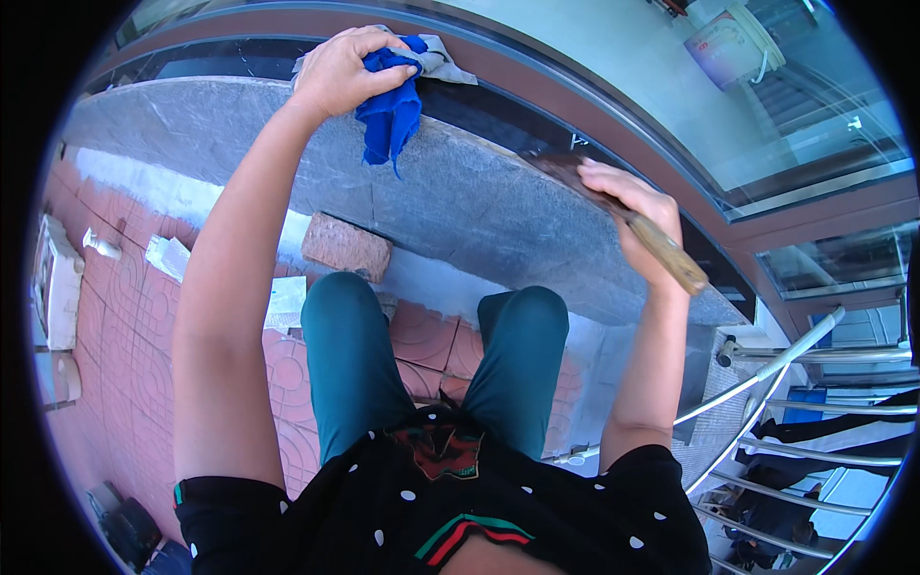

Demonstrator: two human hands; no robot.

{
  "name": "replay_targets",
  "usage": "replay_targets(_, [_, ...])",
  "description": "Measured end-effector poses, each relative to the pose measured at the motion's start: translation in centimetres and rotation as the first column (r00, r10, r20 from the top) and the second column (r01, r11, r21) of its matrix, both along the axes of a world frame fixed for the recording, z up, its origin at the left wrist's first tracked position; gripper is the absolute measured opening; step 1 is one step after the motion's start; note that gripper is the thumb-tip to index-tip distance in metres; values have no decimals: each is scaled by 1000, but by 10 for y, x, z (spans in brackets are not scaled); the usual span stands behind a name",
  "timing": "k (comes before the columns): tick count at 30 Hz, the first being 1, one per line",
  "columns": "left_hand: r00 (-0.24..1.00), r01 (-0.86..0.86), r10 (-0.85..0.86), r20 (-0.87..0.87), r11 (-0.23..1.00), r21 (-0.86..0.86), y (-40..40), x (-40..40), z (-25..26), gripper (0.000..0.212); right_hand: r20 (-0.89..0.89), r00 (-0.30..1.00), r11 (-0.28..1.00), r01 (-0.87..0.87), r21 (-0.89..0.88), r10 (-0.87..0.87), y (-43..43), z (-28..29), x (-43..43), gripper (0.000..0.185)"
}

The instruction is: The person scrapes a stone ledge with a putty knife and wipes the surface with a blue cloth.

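Observation:
Bunched in my left hand [341,72] is a blue cloth [392,115], with a grey cloth [442,61] beside it. Both cloths rest on the glossy black sill strip [496,126] at the foot of the window frame, and the blue one hangs over the grey stone slab [431,187]. To the right, my right hand [643,208] grips a wooden-handled tool [665,251]. Its dark head lies along the joint between slab and black strip. Motion blur and my fingers hide the head's exact shape.
A brick [346,246] lies below the slab by my left knee. White spray bottle [100,244] and foam box [61,284] stand on red paving tiles [287,381] at left. A metal railing [801,345] rises at right. Behind the glass stands a bucket [733,47].

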State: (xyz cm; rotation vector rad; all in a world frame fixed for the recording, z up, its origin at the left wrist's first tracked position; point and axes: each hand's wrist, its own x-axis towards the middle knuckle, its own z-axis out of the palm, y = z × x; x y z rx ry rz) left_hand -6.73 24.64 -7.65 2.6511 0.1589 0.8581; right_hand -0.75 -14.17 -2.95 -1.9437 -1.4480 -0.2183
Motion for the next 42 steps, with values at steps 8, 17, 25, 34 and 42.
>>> replay_targets(8, [999,36,-37,29,999,35,8,1,-3,42,-37,999,999,26,-41,-28,7,5,-4,34])
replay_targets(17, [999,40,-38,-23,997,71,68,-17,-1,39,46,997,996,-66,-58,69,44,13,-9,37])
replay_targets(25, [997,13,-21,75,995,100,69,-9,-8,42,86,995,999,-39,-24,41,78,12,-11,38])
replay_targets(34, [990,134,-134,42,991,0,68,-12,1,31,91,996,995,-6,-100,15,103,16,-16,29])
replay_targets(42, [986,127,-125,107,992,-8,60,-14,4,30,147,989,994,-18,-110,34,123,14,-21,30])
